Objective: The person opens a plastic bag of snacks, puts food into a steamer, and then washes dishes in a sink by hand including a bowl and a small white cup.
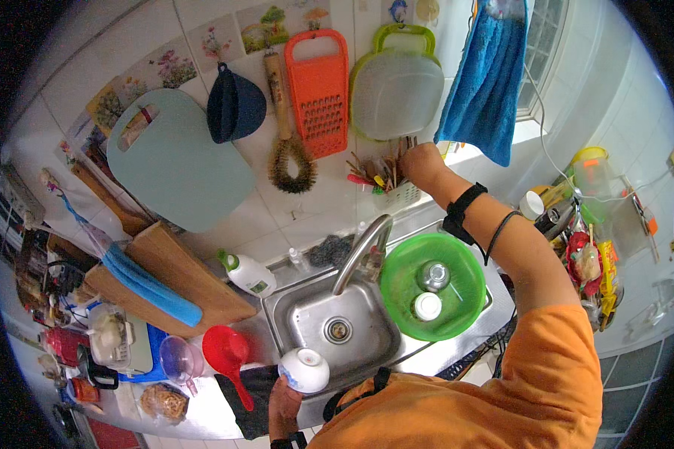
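Note:
My left hand point(285, 405) grips a white ceramic bowl point(305, 370) with a blue pattern. The bowl is turned with its foot ring up, over the near left corner of the stainless steel sink point(292, 325). Reaching far across, my right hand point(424, 165) is closed around several chopsticks point(409, 142), whose ends stick out above the fist. It is at a white perforated utensil holder point(401, 195) on the wall, filled with chopsticks and spoons. The fist hides part of the holder, so whether the held chopsticks are clear of it cannot be told.
A curved faucet point(351, 264) arches over the sink. Right of it, a green plastic basin point(396, 303) holds a metal cup and a white-lidded item. A red dipper point(224, 348), white bottle point(253, 276) and wooden boards point(168, 269) stand left. A blue towel point(483, 90) hangs near my right arm.

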The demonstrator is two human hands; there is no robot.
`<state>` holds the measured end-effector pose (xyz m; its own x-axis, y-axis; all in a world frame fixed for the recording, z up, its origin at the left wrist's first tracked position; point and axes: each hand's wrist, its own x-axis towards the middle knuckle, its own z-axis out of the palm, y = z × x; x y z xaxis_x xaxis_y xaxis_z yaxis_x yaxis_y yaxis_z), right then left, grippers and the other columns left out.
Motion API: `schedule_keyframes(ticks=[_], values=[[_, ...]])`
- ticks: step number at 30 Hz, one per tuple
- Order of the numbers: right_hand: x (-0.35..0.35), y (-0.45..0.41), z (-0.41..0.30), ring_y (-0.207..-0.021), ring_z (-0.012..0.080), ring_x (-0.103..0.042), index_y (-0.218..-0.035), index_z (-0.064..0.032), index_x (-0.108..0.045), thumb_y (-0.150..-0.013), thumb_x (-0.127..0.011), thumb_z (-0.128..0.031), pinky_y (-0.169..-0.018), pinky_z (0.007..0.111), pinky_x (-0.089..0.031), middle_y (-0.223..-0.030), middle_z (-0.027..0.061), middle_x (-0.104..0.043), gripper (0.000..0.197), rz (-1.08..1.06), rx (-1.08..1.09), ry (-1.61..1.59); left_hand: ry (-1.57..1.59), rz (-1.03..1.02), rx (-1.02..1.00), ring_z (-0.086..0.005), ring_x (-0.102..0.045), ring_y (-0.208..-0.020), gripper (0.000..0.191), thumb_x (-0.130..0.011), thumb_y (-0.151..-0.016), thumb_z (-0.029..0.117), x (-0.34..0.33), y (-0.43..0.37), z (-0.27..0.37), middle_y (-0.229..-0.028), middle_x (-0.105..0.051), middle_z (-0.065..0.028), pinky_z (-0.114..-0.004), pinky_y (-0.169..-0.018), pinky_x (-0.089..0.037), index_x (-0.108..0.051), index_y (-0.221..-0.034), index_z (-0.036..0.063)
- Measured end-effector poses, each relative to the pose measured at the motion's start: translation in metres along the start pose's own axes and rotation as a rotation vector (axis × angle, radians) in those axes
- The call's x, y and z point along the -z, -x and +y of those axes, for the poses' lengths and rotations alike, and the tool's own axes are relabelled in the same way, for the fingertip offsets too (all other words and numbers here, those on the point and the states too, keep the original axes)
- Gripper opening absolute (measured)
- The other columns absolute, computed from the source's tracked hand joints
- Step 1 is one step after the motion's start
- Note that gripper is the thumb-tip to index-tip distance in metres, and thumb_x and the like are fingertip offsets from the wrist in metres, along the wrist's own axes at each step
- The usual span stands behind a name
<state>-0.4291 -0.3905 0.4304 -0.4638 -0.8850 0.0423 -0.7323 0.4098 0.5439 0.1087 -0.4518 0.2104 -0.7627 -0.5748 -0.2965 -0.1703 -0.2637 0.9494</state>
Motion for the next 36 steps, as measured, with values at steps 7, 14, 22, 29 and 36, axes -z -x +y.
schedule_keyframes(ticks=[7,14,22,29,36], values=[[0.014,0.012,0.024,-0.075,0.0248,-0.065,-0.076,-0.0126,-0.069,-0.077,-0.052,-0.016,-0.060,0.037,-0.050,-0.080,0.0094,-0.067,0.017,-0.080,0.007,-0.011,-0.129,0.045,-0.118,-0.0270,-0.044,-0.118,0.051,-0.051,-0.088,0.026,0.003,0.010,-0.027,-0.129,-0.044,-0.0134,-0.046,-0.100,-0.033,-0.036,-0.127,-0.0032],[0.041,0.037,0.067,-0.065,0.0250,-0.064,-0.067,-0.0125,-0.066,-0.073,-0.054,-0.017,-0.051,0.037,-0.049,-0.071,0.0081,-0.065,0.015,0.187,-0.006,-0.001,0.157,0.051,0.057,-0.0272,-0.046,-0.116,0.049,-0.051,-0.088,0.026,0.014,0.003,-0.061,-0.127,-0.046,-0.0125,-0.045,-0.099,-0.035,-0.038,-0.126,-0.0008],[0.054,0.049,0.076,-0.062,0.0243,-0.064,-0.065,-0.0130,-0.066,-0.070,-0.056,-0.014,-0.049,0.036,-0.048,-0.068,0.0078,-0.064,0.011,0.194,0.045,0.087,0.072,0.025,-0.080,-0.0280,-0.045,-0.116,0.042,-0.045,-0.091,0.023,0.018,-0.009,-0.095,-0.127,-0.045,-0.0136,-0.045,-0.097,-0.037,-0.038,-0.125,-0.0012],[0.047,0.026,0.073,-0.064,0.0238,-0.065,-0.067,-0.0132,-0.068,-0.072,-0.057,-0.014,-0.049,0.035,-0.048,-0.068,0.0066,-0.065,0.011,0.059,0.062,0.202,0.186,0.051,0.057,-0.0301,-0.045,-0.116,0.045,-0.043,-0.091,0.027,-0.008,0.001,-0.029,-0.127,-0.045,-0.0135,-0.046,-0.097,-0.037,-0.036,-0.126,-0.0011],[0.026,-0.008,0.042,-0.073,0.0244,-0.065,-0.071,-0.0108,-0.068,-0.075,-0.056,-0.011,-0.056,0.036,-0.051,-0.077,0.0059,-0.066,0.013,-0.035,0.105,0.173,-0.080,0.001,0.093,-0.0309,-0.045,-0.115,0.050,-0.043,-0.091,0.030,-0.007,0.002,-0.016,-0.129,-0.044,-0.0151,-0.047,-0.097,-0.036,-0.032,-0.129,-0.0017]])
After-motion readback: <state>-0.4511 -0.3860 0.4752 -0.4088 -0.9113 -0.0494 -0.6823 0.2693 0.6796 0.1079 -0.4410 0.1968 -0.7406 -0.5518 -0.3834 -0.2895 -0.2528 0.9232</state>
